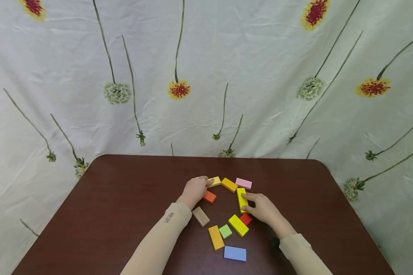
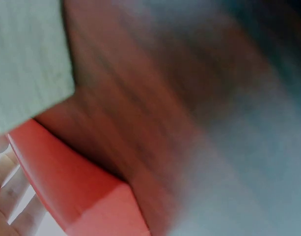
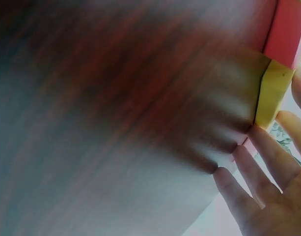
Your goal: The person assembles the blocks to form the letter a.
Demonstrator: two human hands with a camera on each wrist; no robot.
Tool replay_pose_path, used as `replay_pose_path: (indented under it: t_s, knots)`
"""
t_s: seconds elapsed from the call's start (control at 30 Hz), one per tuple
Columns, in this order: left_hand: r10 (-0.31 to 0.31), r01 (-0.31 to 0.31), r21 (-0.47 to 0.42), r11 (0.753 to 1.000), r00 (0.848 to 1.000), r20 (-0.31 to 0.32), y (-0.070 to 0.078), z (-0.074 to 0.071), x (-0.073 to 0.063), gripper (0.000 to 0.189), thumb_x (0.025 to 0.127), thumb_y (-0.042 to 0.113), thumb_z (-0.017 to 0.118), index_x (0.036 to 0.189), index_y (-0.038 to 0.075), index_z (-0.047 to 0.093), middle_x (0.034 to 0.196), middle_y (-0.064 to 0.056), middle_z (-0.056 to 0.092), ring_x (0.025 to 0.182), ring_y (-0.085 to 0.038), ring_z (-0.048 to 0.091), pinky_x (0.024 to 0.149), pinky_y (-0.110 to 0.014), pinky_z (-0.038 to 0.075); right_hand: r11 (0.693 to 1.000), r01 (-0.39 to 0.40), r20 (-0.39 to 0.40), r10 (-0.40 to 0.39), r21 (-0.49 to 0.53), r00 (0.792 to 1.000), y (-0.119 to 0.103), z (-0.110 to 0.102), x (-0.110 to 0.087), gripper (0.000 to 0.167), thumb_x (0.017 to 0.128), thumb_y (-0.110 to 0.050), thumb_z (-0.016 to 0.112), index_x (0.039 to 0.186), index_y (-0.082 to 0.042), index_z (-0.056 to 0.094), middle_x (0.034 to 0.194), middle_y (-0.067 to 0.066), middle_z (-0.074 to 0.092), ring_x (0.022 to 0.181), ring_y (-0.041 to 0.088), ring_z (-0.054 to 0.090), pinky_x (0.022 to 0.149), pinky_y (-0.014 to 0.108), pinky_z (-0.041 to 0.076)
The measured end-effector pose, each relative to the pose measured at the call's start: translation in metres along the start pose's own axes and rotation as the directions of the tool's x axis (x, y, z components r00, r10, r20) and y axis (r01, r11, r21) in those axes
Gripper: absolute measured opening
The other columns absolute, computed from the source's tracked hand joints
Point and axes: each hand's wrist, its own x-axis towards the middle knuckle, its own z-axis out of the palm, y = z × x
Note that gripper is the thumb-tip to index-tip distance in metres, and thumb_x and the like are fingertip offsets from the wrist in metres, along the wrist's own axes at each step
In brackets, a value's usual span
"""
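At the far left of a curved row of wooden blocks, my left hand (image 1: pixel 194 190) pinches the pale yellow block (image 1: pixel 215 181), its thumb in front. An orange block (image 1: pixel 210 197) lies just below that hand; in the left wrist view the orange block (image 2: pixel 76 182) partly covers the fingers. My right hand (image 1: pixel 261 207) holds the long bright yellow block (image 1: pixel 241 199) from its right side with thumb and fingers. The yellow block (image 3: pixel 274 91) also shows beside the fingertips in the right wrist view, touching or close to the red block (image 3: pixel 287 32).
An amber block (image 1: pixel 229 185) and a pink block (image 1: pixel 243 183) lie between the hands at the back. Nearer are beige (image 1: pixel 201 217), red (image 1: pixel 246 219), yellow (image 1: pixel 238 225), green (image 1: pixel 225 231), orange-yellow (image 1: pixel 216 237) and blue (image 1: pixel 235 253) blocks on the brown table (image 1: pixel 124 210). Behind hangs a flowered cloth (image 1: pixel 206 57).
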Motion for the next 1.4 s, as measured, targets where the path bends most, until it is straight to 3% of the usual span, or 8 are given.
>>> replay_pose_path:
  t_s: [0.23,0.43,0.63,0.8,0.93,1.1,1.23,1.4]
  knots:
    - [0.012,-0.011,-0.024,1.000,0.998,0.055,-0.007,-0.001,0.002,0.036,0.096,0.014,0.064,0.132,0.018,0.065,0.124,-0.009,0.066,0.106,-0.027,0.067,0.086,-0.040,0.057,1.000,0.002,0.005,-0.002,-0.012,1.000,-0.001,0.001,0.000,0.054,0.088,-0.027,0.074,0.138,-0.012,0.059,0.140,0.012,0.058,0.127,0.035,0.053,0.106,0.053,0.043]
    - [0.025,-0.021,-0.077,0.997,0.999,0.048,-0.007,-0.007,0.002,0.038,0.097,0.016,0.064,0.135,0.013,0.062,0.127,-0.011,0.062,0.112,-0.027,0.064,0.094,-0.041,0.054,1.000,0.005,-0.001,-0.006,-0.022,1.000,0.000,0.003,0.001,0.054,0.088,-0.029,0.074,0.138,-0.014,0.059,0.140,0.010,0.058,0.126,0.034,0.053,0.105,0.053,0.044]
    - [0.128,-0.126,-0.061,0.990,0.991,0.029,0.005,-0.021,-0.001,0.029,0.095,0.018,0.066,0.123,0.012,0.070,0.126,-0.009,0.064,0.116,-0.026,0.061,0.097,-0.040,0.052,1.000,0.005,-0.004,-0.005,-0.021,1.000,0.000,0.000,0.001,0.054,0.088,-0.029,0.074,0.138,-0.014,0.059,0.140,0.010,0.059,0.125,0.033,0.053,0.104,0.052,0.045]
    - [0.276,-0.272,-0.060,0.961,0.959,0.072,0.026,-0.027,-0.010,0.021,0.094,0.020,0.068,0.113,0.016,0.075,0.114,-0.001,0.069,0.107,-0.019,0.064,0.094,-0.034,0.053,1.000,-0.009,-0.003,0.009,-0.024,1.000,0.001,-0.001,0.002,0.055,0.088,-0.030,0.074,0.138,-0.015,0.059,0.140,0.010,0.059,0.125,0.034,0.053,0.104,0.053,0.045]
    - [0.391,-0.383,-0.083,0.920,0.909,0.143,0.046,-0.026,-0.020,0.022,0.093,0.023,0.070,0.114,0.018,0.075,0.112,0.003,0.071,0.105,-0.013,0.065,0.093,-0.028,0.053,1.000,-0.004,-0.008,0.004,-0.024,1.000,0.003,-0.001,0.002,0.055,0.087,-0.030,0.074,0.138,-0.014,0.059,0.140,0.010,0.059,0.124,0.034,0.054,0.104,0.053,0.045]
    - [0.458,-0.444,-0.115,0.889,0.859,0.229,0.065,-0.018,-0.030,0.027,0.091,0.026,0.072,0.117,0.020,0.073,0.115,0.007,0.070,0.109,-0.011,0.063,0.096,-0.025,0.051,1.000,0.011,-0.012,-0.011,-0.024,1.000,0.004,-0.002,0.000,0.054,0.088,-0.029,0.074,0.138,-0.013,0.059,0.140,0.010,0.058,0.125,0.034,0.053,0.103,0.054,0.045]
    - [0.473,-0.462,-0.105,0.880,0.842,0.261,0.072,-0.011,-0.036,0.032,0.088,0.030,0.075,0.119,0.022,0.072,0.118,0.008,0.069,0.111,-0.010,0.062,0.098,-0.025,0.049,0.999,0.027,-0.014,-0.027,-0.023,1.000,0.004,-0.002,-0.001,0.053,0.088,-0.028,0.074,0.137,-0.012,0.060,0.140,0.011,0.059,0.125,0.035,0.054,0.103,0.054,0.045]
    - [0.468,-0.457,-0.108,0.883,0.842,0.267,0.075,-0.006,-0.041,0.036,0.086,0.030,0.077,0.121,0.022,0.071,0.119,0.008,0.069,0.112,-0.010,0.062,0.099,-0.025,0.049,0.999,0.036,-0.018,-0.036,-0.025,0.999,0.004,-0.002,-0.004,0.052,0.088,-0.027,0.074,0.137,-0.012,0.060,0.139,0.010,0.060,0.124,0.034,0.054,0.103,0.053,0.045]
